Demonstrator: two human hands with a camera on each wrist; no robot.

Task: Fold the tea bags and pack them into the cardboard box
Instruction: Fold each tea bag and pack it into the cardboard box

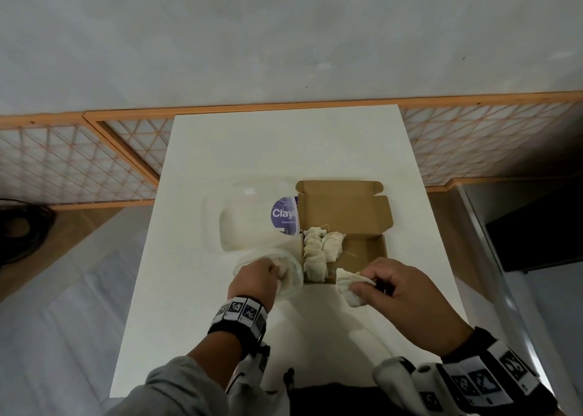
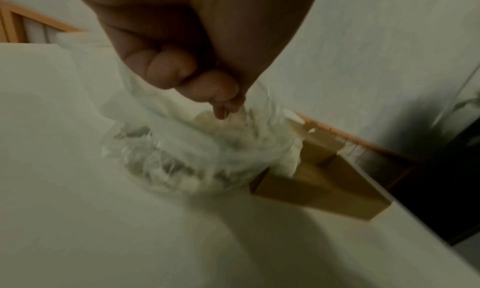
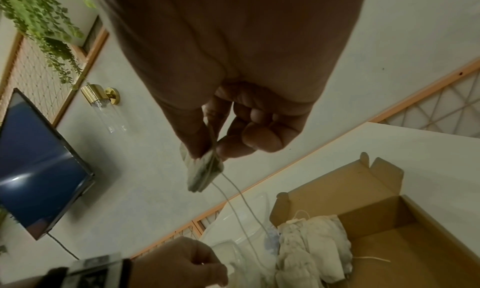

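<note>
An open cardboard box (image 1: 366, 250) sits mid-table, with several folded tea bags (image 1: 318, 251) packed along its left side. My right hand (image 1: 367, 284) hovers at the box's near right corner, with thumb and forefinger pinching a folded tea bag (image 1: 350, 289). In the right wrist view that tea bag (image 3: 205, 171) hangs from my right hand (image 3: 213, 148), its strings trailing down. My left hand (image 1: 262, 275) reaches into the mouth of a clear plastic bag (image 1: 246, 223) left of the box. There my left hand (image 2: 226, 105) pinches a white tea bag (image 2: 241, 117), which is blurred.
The clear bag carries a purple label (image 1: 284, 215) and lies against the box's left wall. The box lid (image 1: 344, 207) stands open at the far side. The white table (image 1: 284, 150) ends close on both sides, with a lattice screen (image 1: 79, 160) behind.
</note>
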